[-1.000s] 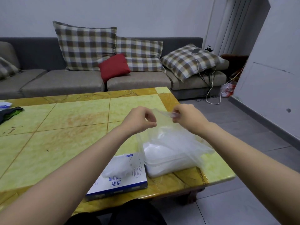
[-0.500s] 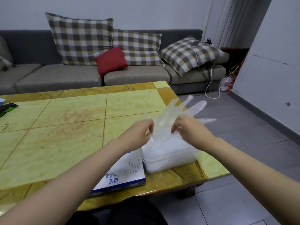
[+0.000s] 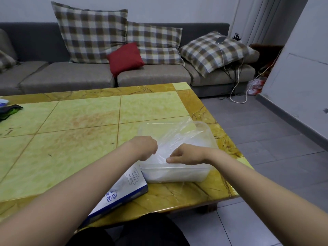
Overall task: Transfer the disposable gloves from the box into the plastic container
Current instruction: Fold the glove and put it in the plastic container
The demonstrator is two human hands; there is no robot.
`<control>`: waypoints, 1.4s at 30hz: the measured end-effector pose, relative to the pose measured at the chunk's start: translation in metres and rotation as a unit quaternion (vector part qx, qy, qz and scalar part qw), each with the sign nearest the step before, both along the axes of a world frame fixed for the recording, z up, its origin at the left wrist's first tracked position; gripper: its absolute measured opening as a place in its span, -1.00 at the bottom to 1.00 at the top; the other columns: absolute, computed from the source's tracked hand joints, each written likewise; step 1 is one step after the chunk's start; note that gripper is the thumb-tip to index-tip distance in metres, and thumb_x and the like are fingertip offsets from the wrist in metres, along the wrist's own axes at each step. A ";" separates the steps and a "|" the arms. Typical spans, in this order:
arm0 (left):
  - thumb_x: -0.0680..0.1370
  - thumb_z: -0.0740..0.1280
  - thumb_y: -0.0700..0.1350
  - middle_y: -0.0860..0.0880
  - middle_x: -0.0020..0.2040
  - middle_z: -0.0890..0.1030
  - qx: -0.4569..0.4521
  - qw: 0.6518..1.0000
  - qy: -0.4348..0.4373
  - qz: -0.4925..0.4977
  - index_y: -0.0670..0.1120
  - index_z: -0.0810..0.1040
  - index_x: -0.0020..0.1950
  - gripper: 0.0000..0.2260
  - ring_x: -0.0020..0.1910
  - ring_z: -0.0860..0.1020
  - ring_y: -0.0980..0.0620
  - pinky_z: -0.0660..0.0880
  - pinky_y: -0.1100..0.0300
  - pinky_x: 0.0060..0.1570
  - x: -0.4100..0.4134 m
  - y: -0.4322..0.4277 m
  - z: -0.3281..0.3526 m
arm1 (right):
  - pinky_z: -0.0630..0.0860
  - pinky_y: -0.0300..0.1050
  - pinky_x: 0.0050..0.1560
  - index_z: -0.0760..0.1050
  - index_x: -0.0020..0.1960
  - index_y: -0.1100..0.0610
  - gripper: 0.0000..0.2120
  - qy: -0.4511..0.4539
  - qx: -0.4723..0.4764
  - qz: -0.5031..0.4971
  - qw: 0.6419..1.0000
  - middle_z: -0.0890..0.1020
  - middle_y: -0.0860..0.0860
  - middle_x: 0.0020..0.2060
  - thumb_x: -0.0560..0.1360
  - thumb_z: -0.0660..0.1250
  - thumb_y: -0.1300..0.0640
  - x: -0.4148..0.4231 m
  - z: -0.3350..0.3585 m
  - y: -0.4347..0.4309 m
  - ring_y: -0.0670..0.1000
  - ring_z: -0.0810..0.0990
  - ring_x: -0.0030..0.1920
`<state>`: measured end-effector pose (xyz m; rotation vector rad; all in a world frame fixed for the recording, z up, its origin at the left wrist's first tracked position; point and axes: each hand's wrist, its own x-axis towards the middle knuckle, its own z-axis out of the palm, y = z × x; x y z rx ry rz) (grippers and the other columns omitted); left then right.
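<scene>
A clear plastic container (image 3: 177,174) sits near the table's right front corner, with a pile of white disposable gloves inside. A thin transparent glove (image 3: 179,134) lies spread over its top. My left hand (image 3: 144,148) pinches the glove's near left edge above the container. My right hand (image 3: 186,155) holds the glove's near right edge down at the container's front rim. The flat blue and white glove box (image 3: 124,189) lies left of the container, partly under my left forearm.
The yellow-green tiled table (image 3: 79,130) has an amber border, and its right edge runs close to the container. A dark cloth (image 3: 8,110) lies at the far left. A grey sofa (image 3: 71,77) with checked and red cushions stands behind the table.
Both hands have come down from in front of me to the container, lowering the glove from mid-air until it lies across the container's top.
</scene>
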<state>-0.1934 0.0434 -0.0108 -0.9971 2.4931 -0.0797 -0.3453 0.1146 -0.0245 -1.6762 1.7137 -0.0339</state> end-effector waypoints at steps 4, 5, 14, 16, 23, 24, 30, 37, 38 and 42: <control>0.60 0.08 -0.19 -0.08 0.15 0.54 -0.091 0.993 0.056 -0.052 -0.08 0.54 0.18 -0.72 0.13 0.43 -0.07 0.31 0.14 0.01 -0.005 -0.005 0.002 | 0.53 -0.04 -0.01 0.59 -0.01 0.15 -0.70 0.059 -0.153 -0.054 0.985 0.66 0.00 -0.07 0.59 0.20 -0.04 0.000 0.009 -0.005 0.03 0.62 -0.07; 0.60 0.10 -0.16 -0.08 0.11 0.54 -0.118 0.987 0.082 -0.077 -0.09 0.53 0.15 -0.75 0.12 0.41 -0.07 0.26 0.15 0.00 -0.008 -0.006 0.000 | 0.53 -0.01 0.00 0.58 0.05 0.12 -0.77 0.096 -0.230 -0.069 0.966 0.66 0.00 -0.03 0.60 0.21 0.03 -0.002 0.010 -0.006 0.04 0.61 -0.03; 0.56 0.30 0.04 -0.11 0.46 0.21 0.081 0.994 -0.071 0.013 0.00 0.00 0.54 -0.33 0.32 0.38 -0.13 0.41 0.08 0.12 -0.032 -0.011 -0.032 | 0.42 -0.06 0.07 0.28 0.31 0.08 -0.45 0.178 -0.067 0.007 0.982 0.33 0.11 0.26 0.43 0.46 0.06 -0.017 -0.023 -0.022 0.10 0.45 0.08; 0.56 0.30 0.05 -0.12 0.50 0.16 0.086 0.990 -0.107 0.019 0.03 -0.10 0.56 -0.27 0.36 0.36 -0.12 0.39 0.08 0.15 -0.034 -0.014 -0.036 | 0.42 0.00 0.22 0.16 0.46 0.04 -0.28 0.186 -0.009 0.017 0.982 0.24 0.12 0.36 0.43 0.46 0.08 -0.019 -0.031 -0.029 0.15 0.42 0.26; 0.56 0.33 -0.09 -0.16 0.53 0.11 0.081 0.982 -0.169 0.003 0.06 -0.18 0.55 -0.22 0.41 0.31 -0.16 0.37 0.03 0.25 -0.040 -0.024 -0.055 | 0.27 0.07 0.40 0.03 0.54 -0.02 -0.27 0.225 0.065 0.059 0.970 0.14 0.10 0.48 0.50 0.35 0.00 -0.021 -0.051 -0.039 0.18 0.26 0.43; 0.57 0.30 -0.13 -0.16 0.53 0.09 0.080 0.984 -0.161 0.000 0.06 -0.18 0.55 -0.24 0.42 0.30 -0.17 0.37 0.03 0.25 -0.039 -0.023 -0.057 | 0.26 0.07 0.41 0.03 0.54 -0.01 -0.27 0.226 0.066 0.058 0.970 0.14 0.09 0.48 0.50 0.35 -0.01 -0.022 -0.052 -0.040 0.17 0.24 0.44; 0.53 0.36 -0.13 -0.11 0.44 0.27 0.073 0.991 -0.107 -0.015 0.03 0.00 0.55 -0.28 0.32 0.40 -0.14 0.45 0.05 0.19 -0.037 -0.027 -0.052 | 0.21 -0.05 0.42 0.09 0.53 0.10 -0.33 0.194 0.063 0.041 0.978 0.19 0.05 0.49 0.53 0.34 0.07 -0.021 -0.031 -0.037 0.09 0.22 0.46; 0.60 0.15 -0.14 -0.04 0.21 0.47 -0.104 0.975 0.191 -0.048 -0.03 0.34 0.31 -0.72 0.19 0.43 -0.07 0.27 0.07 0.12 -0.015 -0.021 -0.004 | 0.50 -0.01 0.02 0.46 0.23 0.08 -0.74 0.134 -0.238 -0.070 0.959 0.61 0.00 0.11 0.60 0.13 0.19 0.013 0.011 -0.026 0.07 0.56 0.08; 0.59 0.15 -0.16 -0.03 0.19 0.46 -0.123 0.961 0.247 -0.036 -0.03 0.36 0.26 -0.75 0.17 0.42 -0.05 0.25 0.08 0.11 -0.008 -0.018 0.000 | 0.49 -0.01 -0.03 0.45 0.23 0.09 -0.75 0.113 -0.289 -0.081 0.947 0.60 0.01 0.09 0.60 0.12 0.20 0.021 0.013 -0.023 0.08 0.55 0.06; 0.56 0.14 -0.20 -0.01 0.10 0.44 -0.152 0.926 0.343 0.031 -0.05 0.38 0.18 -0.79 0.12 0.40 -0.04 0.19 0.13 -0.02 0.036 -0.007 0.007 | 0.47 0.03 -0.11 0.42 0.23 0.16 -0.76 0.010 -0.428 -0.041 0.903 0.54 0.03 0.10 0.59 0.14 0.25 0.065 0.016 -0.009 0.10 0.55 -0.01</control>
